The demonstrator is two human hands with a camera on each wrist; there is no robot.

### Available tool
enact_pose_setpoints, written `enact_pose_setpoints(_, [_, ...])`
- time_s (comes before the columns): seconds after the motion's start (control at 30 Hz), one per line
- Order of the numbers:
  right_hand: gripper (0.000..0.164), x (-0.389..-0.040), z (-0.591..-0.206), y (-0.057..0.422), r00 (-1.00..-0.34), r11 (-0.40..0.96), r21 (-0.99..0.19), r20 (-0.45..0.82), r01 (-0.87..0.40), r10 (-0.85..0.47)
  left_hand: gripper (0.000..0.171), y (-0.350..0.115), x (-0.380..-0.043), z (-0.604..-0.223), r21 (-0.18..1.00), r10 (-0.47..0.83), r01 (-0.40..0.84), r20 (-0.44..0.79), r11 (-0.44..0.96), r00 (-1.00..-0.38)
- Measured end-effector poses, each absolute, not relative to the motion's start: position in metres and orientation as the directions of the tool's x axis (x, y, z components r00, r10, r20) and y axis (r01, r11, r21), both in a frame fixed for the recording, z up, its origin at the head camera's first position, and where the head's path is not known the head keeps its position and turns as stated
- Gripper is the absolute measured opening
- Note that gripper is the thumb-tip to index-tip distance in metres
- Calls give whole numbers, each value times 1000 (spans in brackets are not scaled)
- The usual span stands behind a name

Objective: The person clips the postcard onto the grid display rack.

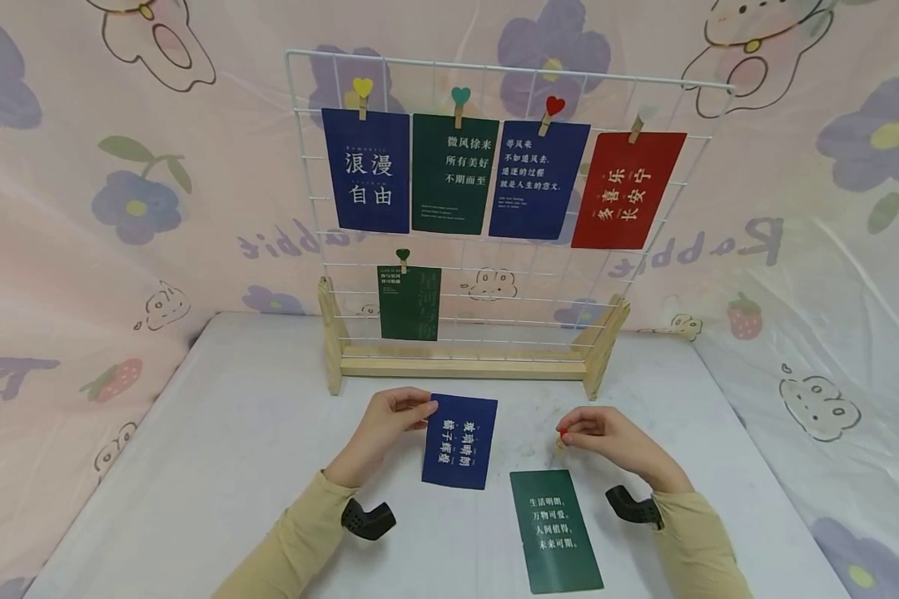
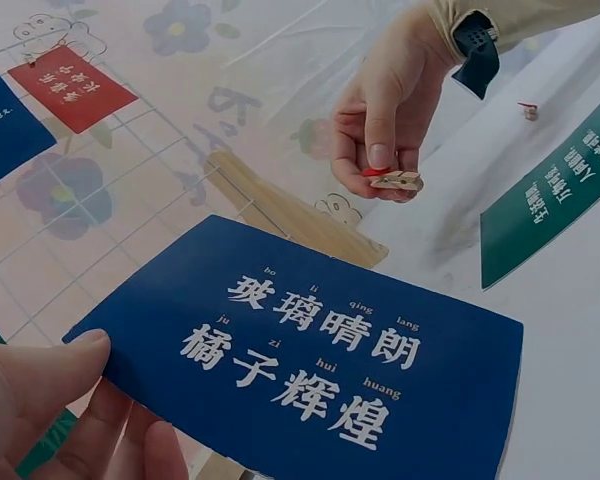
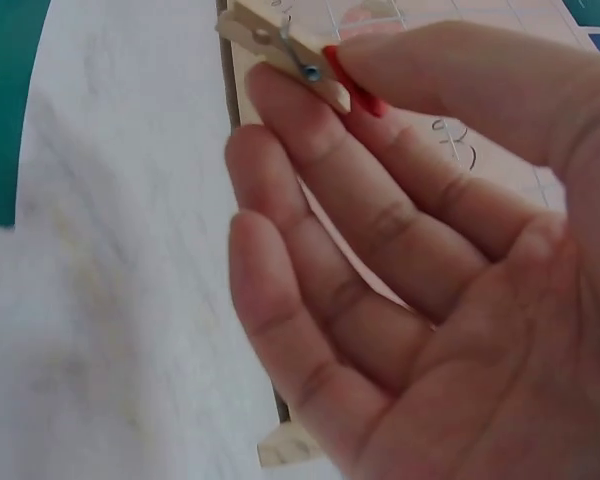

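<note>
My left hand [image 1: 382, 431] pinches a blue card [image 1: 460, 462] by one corner, between thumb and fingers, above the white table. White characters run sideways on that card in the head view. In my right hand [image 1: 620, 439] is a small wooden clothespin [image 2: 398, 180] with a red top, pinched between thumb and fingertips. Its jaws point away from the thumb in the right wrist view and grip nothing. On the table between the forearms lies a green card [image 1: 558, 532] with white writing, apart from both hands.
Behind the hands stands a white wire grid [image 1: 509, 320] on a wooden stand [image 1: 460, 368]. Several cards hang on it from heart-topped clips, including a red card [image 1: 629, 191] and a small green card [image 1: 409, 304]. Another red-topped clip [image 2: 529, 111] lies on the table.
</note>
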State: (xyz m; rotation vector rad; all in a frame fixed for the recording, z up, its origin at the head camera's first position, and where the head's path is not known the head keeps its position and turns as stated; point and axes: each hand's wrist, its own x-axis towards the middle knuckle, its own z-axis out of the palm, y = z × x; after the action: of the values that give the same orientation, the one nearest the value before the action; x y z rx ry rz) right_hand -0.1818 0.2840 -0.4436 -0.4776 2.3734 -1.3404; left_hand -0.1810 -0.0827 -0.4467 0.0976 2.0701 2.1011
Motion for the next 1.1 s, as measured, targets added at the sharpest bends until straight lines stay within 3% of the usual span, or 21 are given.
enact_pose_setpoints(0.6, [35,-198,-431,257,-866,454,-874,-84,-174,-492,24,-81,-191,-431,996,113,-92,-90,-8,-990])
enact_pose_setpoints(1.1, [30,-212,-412,243,-857,458,-861,-52,-222,-513,23,-78,-201,-428,997,77,-72,-69,-39,-995])
